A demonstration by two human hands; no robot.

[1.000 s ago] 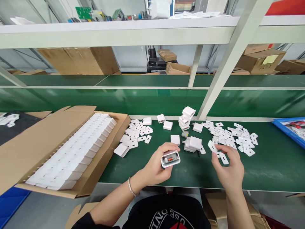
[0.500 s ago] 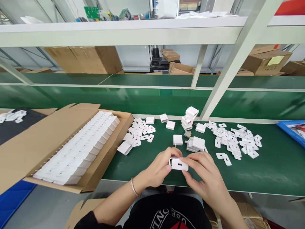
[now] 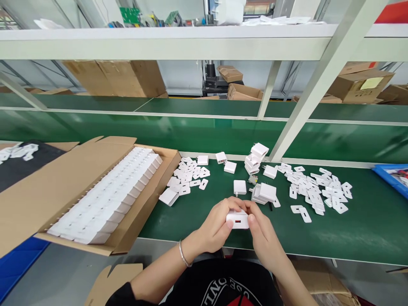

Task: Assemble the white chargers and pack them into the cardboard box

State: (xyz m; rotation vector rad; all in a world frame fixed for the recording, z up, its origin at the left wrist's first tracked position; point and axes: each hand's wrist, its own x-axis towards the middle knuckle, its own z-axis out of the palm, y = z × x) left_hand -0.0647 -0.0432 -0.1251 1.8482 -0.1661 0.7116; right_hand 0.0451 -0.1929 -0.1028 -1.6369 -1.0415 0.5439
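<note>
At the frame's lower centre, the left hand (image 3: 215, 226) and right hand (image 3: 263, 231) grip a white, boxy plastic charger (image 3: 239, 223), partly hiding its sides; the right edge cuts off a blue-rimmed tray (image 3: 389, 179).

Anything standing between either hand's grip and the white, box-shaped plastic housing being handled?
Nothing visible does. The bare left hand's grip and the bare right hand's grip both touch the white, box-shaped plastic housing directly, its slotted end facing the camera.

Per my feed: ltg. bright, approx. even; shadows soft. I note glare on green panel (image 3: 197, 134), slight sheen on tabletop (image 3: 344, 233), white blocks (image 3: 105, 195) nr. washed-out, wide-angle stretch twd. edges.
</note>
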